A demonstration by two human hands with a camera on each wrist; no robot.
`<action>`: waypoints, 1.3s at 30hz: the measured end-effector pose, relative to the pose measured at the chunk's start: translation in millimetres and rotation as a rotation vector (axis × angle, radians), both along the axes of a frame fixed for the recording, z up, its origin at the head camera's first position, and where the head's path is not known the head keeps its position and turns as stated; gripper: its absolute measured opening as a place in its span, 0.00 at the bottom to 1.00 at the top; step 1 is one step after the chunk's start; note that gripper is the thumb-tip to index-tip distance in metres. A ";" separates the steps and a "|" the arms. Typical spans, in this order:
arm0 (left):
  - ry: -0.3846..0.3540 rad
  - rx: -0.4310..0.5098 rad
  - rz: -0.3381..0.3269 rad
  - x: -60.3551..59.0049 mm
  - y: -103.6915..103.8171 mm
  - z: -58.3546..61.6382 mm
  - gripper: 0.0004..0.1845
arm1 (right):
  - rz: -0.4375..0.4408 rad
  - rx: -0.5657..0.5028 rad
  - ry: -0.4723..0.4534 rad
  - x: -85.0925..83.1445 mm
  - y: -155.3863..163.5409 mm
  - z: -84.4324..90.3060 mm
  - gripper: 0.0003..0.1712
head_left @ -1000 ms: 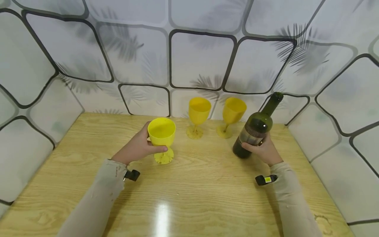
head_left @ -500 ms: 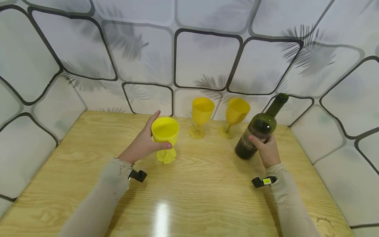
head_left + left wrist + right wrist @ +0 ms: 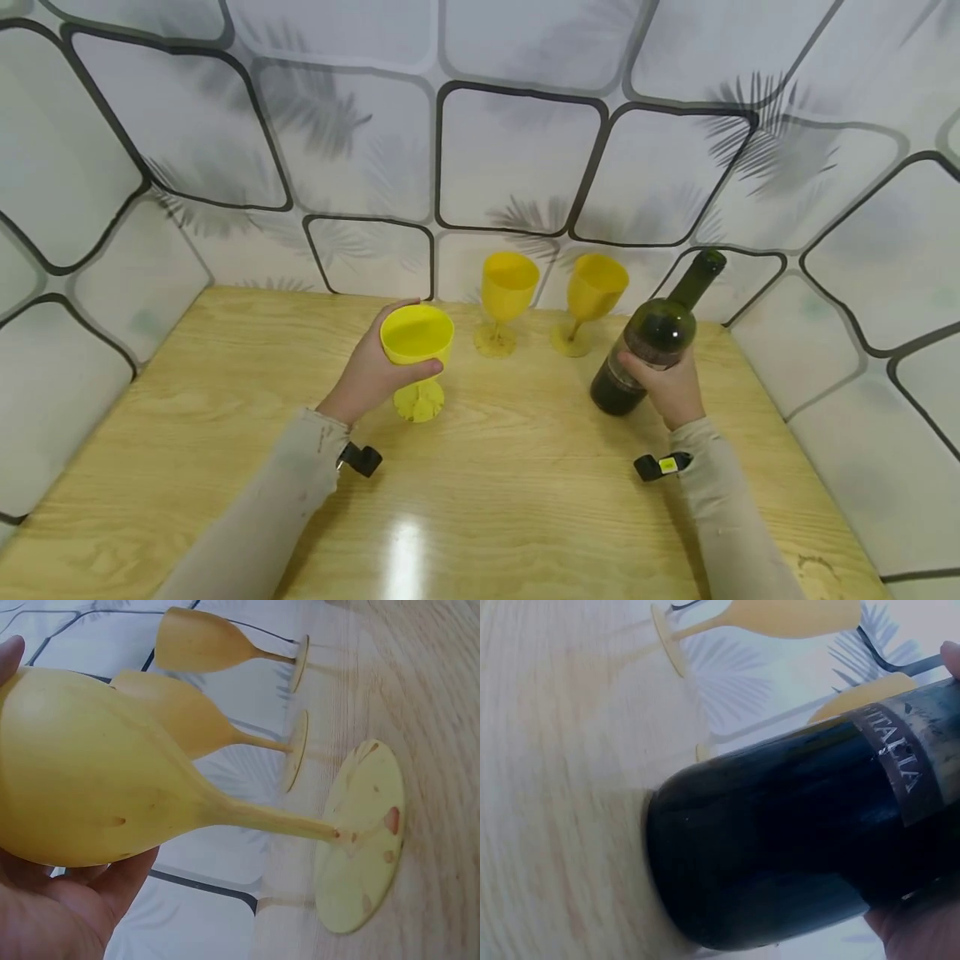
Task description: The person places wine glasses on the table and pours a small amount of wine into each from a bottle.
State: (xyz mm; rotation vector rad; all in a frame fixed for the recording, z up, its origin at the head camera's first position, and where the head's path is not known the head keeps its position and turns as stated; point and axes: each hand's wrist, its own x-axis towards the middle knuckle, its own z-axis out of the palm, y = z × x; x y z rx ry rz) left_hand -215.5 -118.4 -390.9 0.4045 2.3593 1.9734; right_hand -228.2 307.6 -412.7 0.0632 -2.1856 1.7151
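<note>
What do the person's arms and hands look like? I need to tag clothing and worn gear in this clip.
Both arms wear long beige sleeves; the left sleeve shows small dark specks near the cuff. The left hand and right hand are bare. A small black device sits at each wrist; the right one bears a yellow label, the left one is plain black.

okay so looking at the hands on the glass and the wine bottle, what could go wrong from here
The left hand grips the near yellow goblet by its bowl; on a thin stem and small foot, it could tip if nudged. The right hand holds the dark bottle low on its body, so the weight may slip or swing. Two more goblets stand close behind, within knocking range.
</note>
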 end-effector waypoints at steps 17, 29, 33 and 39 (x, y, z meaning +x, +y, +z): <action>0.002 0.021 -0.012 2.9 2.2 -4.7 0.46 | -0.046 -0.070 -0.056 5.1 -8.1 -7.7 0.32; 0.024 0.038 -0.045 0.6 1.6 -6.3 0.47 | 0.052 -0.121 0.038 12.7 -24.7 -11.0 0.32; 0.025 0.035 -0.053 0.3 2.0 -6.6 0.49 | 0.129 -0.134 0.089 13.8 -30.1 -12.7 0.33; 0.039 0.045 -0.054 0.4 2.1 -7.9 0.48 | 0.275 -0.171 0.161 14.6 -36.1 -15.8 0.34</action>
